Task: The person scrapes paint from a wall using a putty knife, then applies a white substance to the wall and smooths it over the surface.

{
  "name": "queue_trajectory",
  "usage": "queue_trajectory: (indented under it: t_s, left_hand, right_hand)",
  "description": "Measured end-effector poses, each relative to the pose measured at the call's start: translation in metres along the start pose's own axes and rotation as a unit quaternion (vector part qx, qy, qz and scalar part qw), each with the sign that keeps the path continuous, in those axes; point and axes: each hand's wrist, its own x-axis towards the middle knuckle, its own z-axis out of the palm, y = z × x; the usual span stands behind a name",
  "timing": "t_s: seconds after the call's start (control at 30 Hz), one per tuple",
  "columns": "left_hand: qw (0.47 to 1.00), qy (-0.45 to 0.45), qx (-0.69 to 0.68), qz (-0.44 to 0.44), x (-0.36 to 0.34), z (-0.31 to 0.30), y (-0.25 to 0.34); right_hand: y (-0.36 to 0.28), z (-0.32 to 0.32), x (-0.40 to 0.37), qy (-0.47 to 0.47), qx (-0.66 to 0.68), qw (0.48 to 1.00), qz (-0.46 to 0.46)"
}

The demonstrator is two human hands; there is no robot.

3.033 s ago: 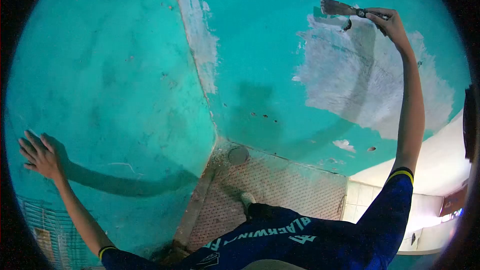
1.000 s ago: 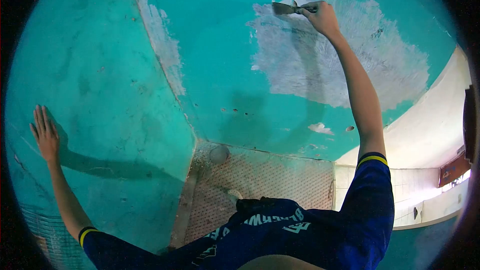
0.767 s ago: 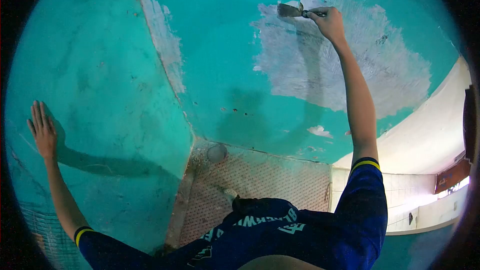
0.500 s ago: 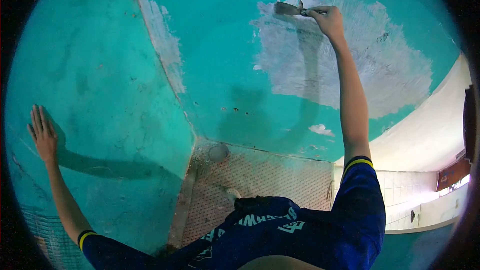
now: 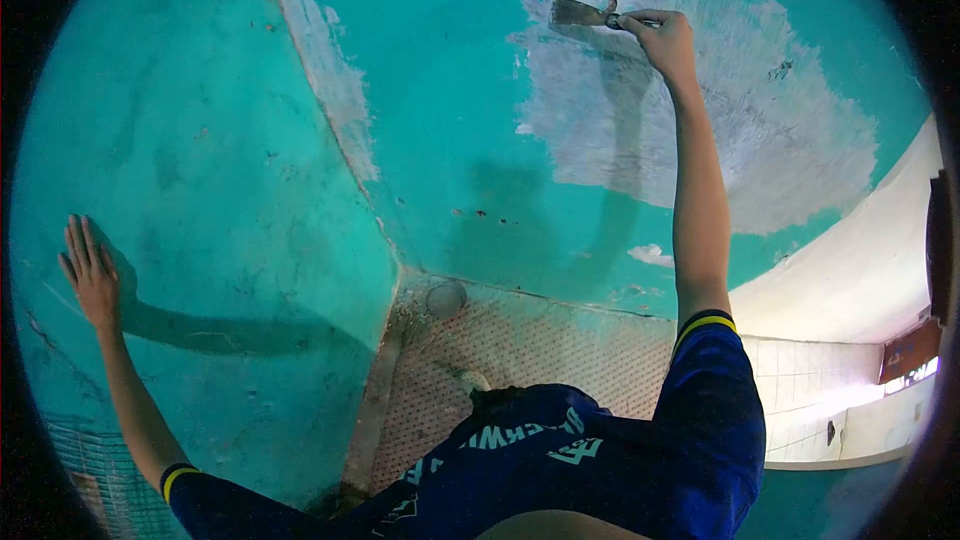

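Observation:
My right hand (image 5: 664,44) is raised and closed around the handle of a putty knife (image 5: 580,14). The knife's wide metal blade points left and lies against the upper left part of a whitish scraped patch (image 5: 700,130) on the turquoise wall (image 5: 440,70). Flakes of paint stand out around the patch's ragged upper edge. Over on the left, my left hand (image 5: 95,275) rests flat against the adjoining turquoise wall (image 5: 230,190), fingers stretched upward and holding nothing.
A second scraped strip (image 5: 340,90) runs along the corner between the walls. Below lies a patterned tile floor (image 5: 560,340) with a round grey object (image 5: 446,299) near the corner. White tiles (image 5: 810,380) and a brown board (image 5: 908,352) are at the right.
The view has shifted slightly. The putty knife stays at the patch's upper left edge, its blade tilted a little differently. My left hand keeps its place on the wall.

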Motion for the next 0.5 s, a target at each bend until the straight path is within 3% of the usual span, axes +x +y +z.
queue_trajectory:
  t_s: [0.17, 0.37, 0.5]
  left_hand:
    - [1.000, -0.010, 0.001, 0.000, -0.004, 0.002, -0.001]
    - [1.000, 0.002, 0.002, 0.001, 0.001, 0.002, 0.001]
    - [1.000, 0.001, -0.003, 0.005, 0.000, 0.001, 0.001]
  right_hand:
    - [-0.006, 0.003, 0.004, -0.027, 0.007, 0.999, 0.018]
    - [-0.011, -0.002, 0.007, -0.012, -0.011, 0.999, -0.033]
    - [-0.014, 0.009, 0.009, -0.009, -0.035, 0.999, 0.003]
